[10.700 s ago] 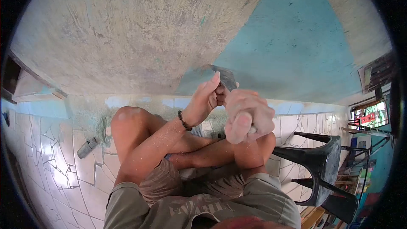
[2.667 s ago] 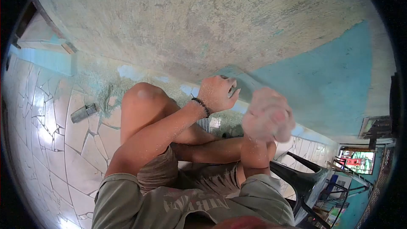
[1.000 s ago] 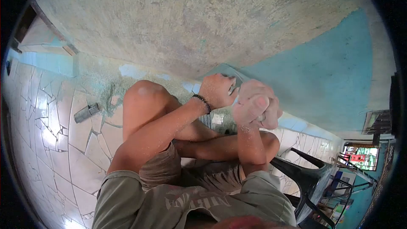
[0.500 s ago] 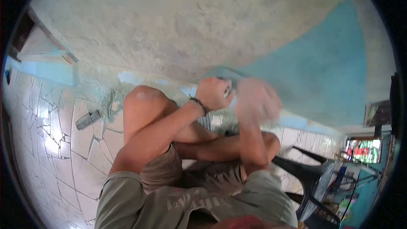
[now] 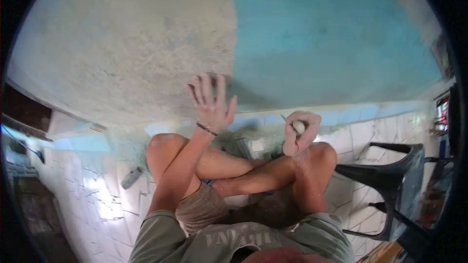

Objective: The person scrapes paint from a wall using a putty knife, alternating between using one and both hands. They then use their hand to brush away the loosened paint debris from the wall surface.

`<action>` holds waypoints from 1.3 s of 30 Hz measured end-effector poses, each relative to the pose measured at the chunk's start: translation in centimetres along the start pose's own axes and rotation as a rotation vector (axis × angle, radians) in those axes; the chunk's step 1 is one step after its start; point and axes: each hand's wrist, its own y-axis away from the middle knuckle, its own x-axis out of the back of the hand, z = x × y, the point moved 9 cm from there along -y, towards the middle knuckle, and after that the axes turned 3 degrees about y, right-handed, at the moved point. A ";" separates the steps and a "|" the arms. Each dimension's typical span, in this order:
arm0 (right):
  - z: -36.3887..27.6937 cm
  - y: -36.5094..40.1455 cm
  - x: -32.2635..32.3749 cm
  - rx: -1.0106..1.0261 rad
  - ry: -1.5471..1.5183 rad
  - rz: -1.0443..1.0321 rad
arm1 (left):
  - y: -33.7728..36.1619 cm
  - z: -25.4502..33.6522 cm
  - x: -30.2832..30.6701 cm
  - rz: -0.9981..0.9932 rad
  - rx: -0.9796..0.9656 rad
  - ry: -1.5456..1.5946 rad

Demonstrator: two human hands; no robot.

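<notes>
L hand [image 5: 210, 109], w/ dark beaded bracelet [image 5: 206, 128], has fingers [image 5: 207, 90] spread & released at the rough beige-and-turquoise wall [image 5: 292, 44]; can't tell if touching. R hand [image 5: 312, 126] has fingers clenched rd pale, round-ended tool handle [image 5: 299, 127], thin tip [image 5: 283, 117] poking out, nr bare R knee [image 5: 325, 155].

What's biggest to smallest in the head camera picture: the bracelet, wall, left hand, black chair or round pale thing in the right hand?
1. wall
2. black chair
3. left hand
4. bracelet and round pale thing: too close to rank; the bracelet is longer but thinner.
</notes>
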 end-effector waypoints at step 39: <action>2.9 8.0 -9.7 -0.627 -0.233 -0.688 | 5.1 1.7 -2.9 -0.402 1.166 1.519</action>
